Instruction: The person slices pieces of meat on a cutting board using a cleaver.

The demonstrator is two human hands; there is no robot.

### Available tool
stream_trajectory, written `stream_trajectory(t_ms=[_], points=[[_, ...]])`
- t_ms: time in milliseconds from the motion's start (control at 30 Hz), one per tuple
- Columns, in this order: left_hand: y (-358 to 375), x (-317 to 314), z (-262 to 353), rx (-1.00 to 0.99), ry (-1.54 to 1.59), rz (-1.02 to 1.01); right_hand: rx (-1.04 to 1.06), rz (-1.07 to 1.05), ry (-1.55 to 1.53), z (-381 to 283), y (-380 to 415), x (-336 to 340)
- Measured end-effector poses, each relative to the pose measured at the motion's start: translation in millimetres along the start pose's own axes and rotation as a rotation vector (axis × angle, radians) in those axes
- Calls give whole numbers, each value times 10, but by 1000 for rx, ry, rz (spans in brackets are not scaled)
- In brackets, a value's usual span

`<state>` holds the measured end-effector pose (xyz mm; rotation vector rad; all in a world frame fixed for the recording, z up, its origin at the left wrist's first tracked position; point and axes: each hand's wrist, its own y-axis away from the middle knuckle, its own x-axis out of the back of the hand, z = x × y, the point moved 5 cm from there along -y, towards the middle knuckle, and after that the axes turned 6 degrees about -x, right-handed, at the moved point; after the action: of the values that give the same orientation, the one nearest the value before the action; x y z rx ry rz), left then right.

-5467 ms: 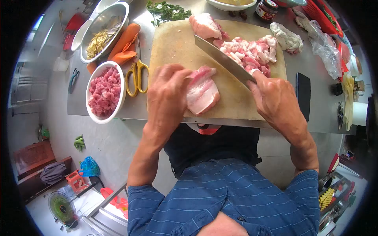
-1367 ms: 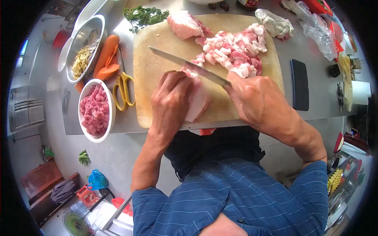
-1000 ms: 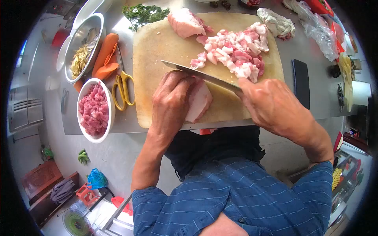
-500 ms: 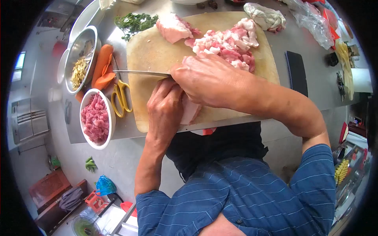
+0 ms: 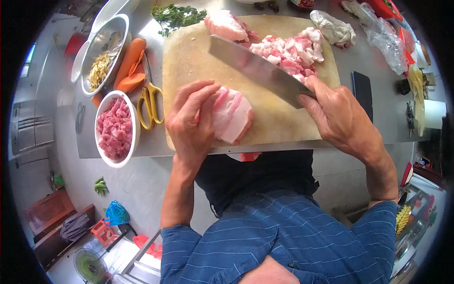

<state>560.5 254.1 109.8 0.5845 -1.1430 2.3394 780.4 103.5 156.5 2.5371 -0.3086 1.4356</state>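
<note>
Counter [image 5: 390, 113]: grey metal, with a pale floor [image 5: 137, 189] in view past its near edge.
Cutting board [image 5: 198, 61]: yellowish, flat on the counter, its near side close to the counter's edge.
Right hand [image 5: 338, 106]: closed round the handle end of a cleaver.
Cleaver [image 5: 257, 66]: broad side showing, blade slanting toward the upper left above the board, with a gap in view between it and the meat slab.
Left hand [image 5: 191, 118]: half open, fingers bent, at the left end of the meat slab; how firmly it grips, I cannot tell.
Meat slab [image 5: 236, 120]: pale and pink, on the near part of the board, its left end partly hidden by the hand.
Chopped meat [image 5: 295, 52]: heaped on the board's far right, partly behind the blade.
Larger meat piece [image 5: 224, 26]: at the board's far edge.
White bowl [image 5: 136, 124]: left of the board, filled with small pink meat pieces [image 5: 114, 128].
Scissors [image 5: 152, 104]: yellow-handled, between bowl and board.
Metal bowl [image 5: 113, 26]: holds pale yellow strips [image 5: 100, 70], with carrots [image 5: 132, 61] just beside.
Phone [image 5: 362, 94]: dark, right of the board.
</note>
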Motion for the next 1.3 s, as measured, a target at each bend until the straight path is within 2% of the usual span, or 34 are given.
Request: stream_trajectory(t_ms=[100, 167, 333, 467, 767, 867, 933, 1033, 1300], points=[[37, 75, 36, 10, -39, 26, 96, -30, -59, -158, -19, -16], [80, 10, 112, -83, -84, -92, 209, 55, -35, -241, -30, -47], [94, -135, 150, -217, -100, -216, 240, 31, -10, -253, -77, -212], [57, -191, 131, -231, -98, -270, 262, 21, 24, -304, -86, -257], [95, -203, 82, -191, -64, -283, 160, -88, 67, -298, 6, -166], [125, -191, 76, -222, -71, -254, 171, -7, 23, -277, 21, -126], [108, -149, 125, -258, -126, -216, 163, -39, 22, -270, -4, -144], [92, -191, 117, -258, -87, -310, 173, -80, 16, -255, -42, -207], [63, -228, 95, -212, -68, -353, 192, -120, 54, -215, -32, -200]])
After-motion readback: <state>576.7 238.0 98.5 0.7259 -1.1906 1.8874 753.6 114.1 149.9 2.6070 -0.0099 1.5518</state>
